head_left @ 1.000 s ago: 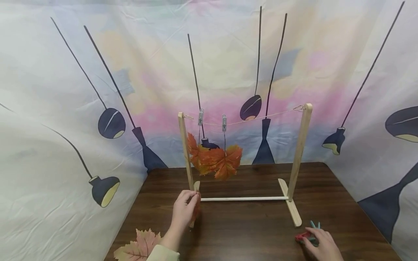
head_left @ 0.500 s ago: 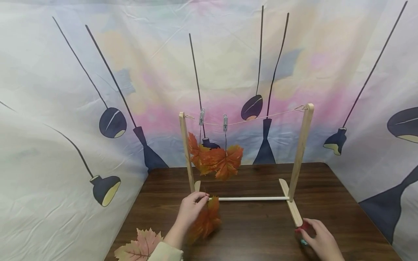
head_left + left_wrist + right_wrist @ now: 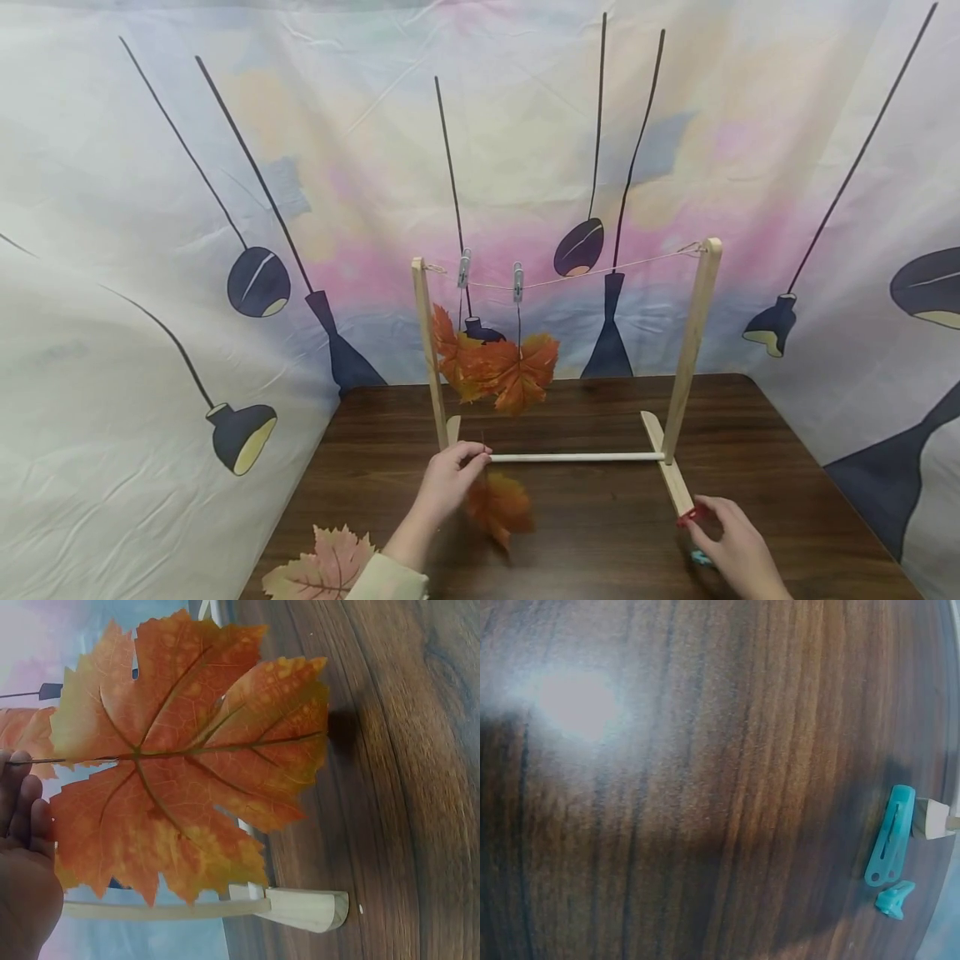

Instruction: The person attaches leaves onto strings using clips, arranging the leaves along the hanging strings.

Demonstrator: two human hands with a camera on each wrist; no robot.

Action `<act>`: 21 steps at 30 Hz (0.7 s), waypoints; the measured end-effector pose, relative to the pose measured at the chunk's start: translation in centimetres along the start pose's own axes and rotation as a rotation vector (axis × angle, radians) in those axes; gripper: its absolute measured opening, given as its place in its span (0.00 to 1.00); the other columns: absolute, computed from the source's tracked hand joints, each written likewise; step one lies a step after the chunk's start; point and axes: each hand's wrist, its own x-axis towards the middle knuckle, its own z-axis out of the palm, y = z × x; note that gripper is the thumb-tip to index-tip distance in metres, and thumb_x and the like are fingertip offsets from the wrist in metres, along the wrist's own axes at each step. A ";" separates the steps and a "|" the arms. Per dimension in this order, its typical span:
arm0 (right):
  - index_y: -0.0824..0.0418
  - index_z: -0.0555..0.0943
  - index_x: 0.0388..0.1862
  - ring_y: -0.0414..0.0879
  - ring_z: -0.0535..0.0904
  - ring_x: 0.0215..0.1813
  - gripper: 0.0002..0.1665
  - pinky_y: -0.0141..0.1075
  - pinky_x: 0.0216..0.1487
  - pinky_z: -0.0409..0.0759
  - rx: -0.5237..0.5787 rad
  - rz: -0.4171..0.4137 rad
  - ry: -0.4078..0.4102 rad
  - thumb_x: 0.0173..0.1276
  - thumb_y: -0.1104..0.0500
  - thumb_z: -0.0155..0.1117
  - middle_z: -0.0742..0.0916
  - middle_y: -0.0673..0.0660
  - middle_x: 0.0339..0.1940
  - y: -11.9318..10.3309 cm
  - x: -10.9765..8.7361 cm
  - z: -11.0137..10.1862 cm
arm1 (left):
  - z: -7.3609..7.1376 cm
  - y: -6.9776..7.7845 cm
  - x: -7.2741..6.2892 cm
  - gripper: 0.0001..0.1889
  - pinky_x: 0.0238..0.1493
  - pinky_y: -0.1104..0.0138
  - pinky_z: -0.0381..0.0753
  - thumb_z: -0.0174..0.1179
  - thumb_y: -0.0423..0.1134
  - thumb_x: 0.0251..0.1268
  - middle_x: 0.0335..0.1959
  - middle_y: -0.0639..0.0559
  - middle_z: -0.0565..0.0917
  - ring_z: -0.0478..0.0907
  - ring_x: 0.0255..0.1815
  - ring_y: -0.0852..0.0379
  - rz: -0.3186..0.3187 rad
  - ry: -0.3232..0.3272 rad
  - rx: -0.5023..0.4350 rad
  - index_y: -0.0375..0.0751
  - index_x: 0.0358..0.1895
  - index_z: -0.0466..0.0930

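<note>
My left hand [image 3: 448,482] pinches the thin stem of an orange artificial maple leaf [image 3: 187,750], which hangs below the fingers in front of the wooden stand. At the front right, my right hand [image 3: 738,542] holds a red clothespin [image 3: 687,517] between thumb and fingers, beside the foot of the stand. Teal clothespins [image 3: 891,836] lie on the table under that hand; the right wrist view shows no part of the hand itself. Two grey clothespins [image 3: 517,282] on the string [image 3: 600,271] hold up orange leaves [image 3: 517,375] by their stems.
The stand's right post [image 3: 693,350] and left post [image 3: 427,350] are joined low down by a white rod [image 3: 577,457]. A pale pink leaf [image 3: 322,562] lies on the dark wooden table [image 3: 585,533] at the front left. Behind hangs a patterned cloth [image 3: 517,167].
My left hand has moved right and slightly down with the leaf, which has swung into view. My right hand has picked the red clothespin up from beside the teal ones.
</note>
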 end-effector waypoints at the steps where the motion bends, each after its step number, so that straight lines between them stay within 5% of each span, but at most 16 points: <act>1: 0.65 0.80 0.41 0.46 0.76 0.36 0.26 0.29 0.32 0.74 0.000 0.002 0.001 0.40 0.66 0.78 0.81 0.53 0.35 -0.1 0.1 0.0 | 0.1 0.0 0.0 0.06 0.42 0.64 0.78 0.59 0.41 0.64 0.36 0.57 0.84 0.79 0.41 0.59 0.005 0.001 -0.001 0.45 0.37 0.84; 12: 0.66 0.81 0.43 0.53 0.79 0.39 0.22 0.48 0.39 0.76 -0.001 0.044 -0.046 0.46 0.63 0.76 0.83 0.56 0.38 -0.7 0.5 -0.3 | 1.3 0.6 0.3 0.05 0.41 0.66 0.78 0.59 0.37 0.64 0.36 0.55 0.83 0.78 0.40 0.61 0.039 0.018 -0.049 0.42 0.36 0.84; 21: 0.66 0.81 0.41 0.48 0.79 0.37 0.22 0.24 0.36 0.73 0.040 0.021 0.015 0.44 0.65 0.76 0.83 0.54 0.35 -1.2 1.7 -0.5 | 1.8 1.0 0.4 0.05 0.39 0.67 0.78 0.62 0.38 0.61 0.34 0.56 0.84 0.79 0.38 0.60 0.046 0.060 -0.001 0.40 0.35 0.85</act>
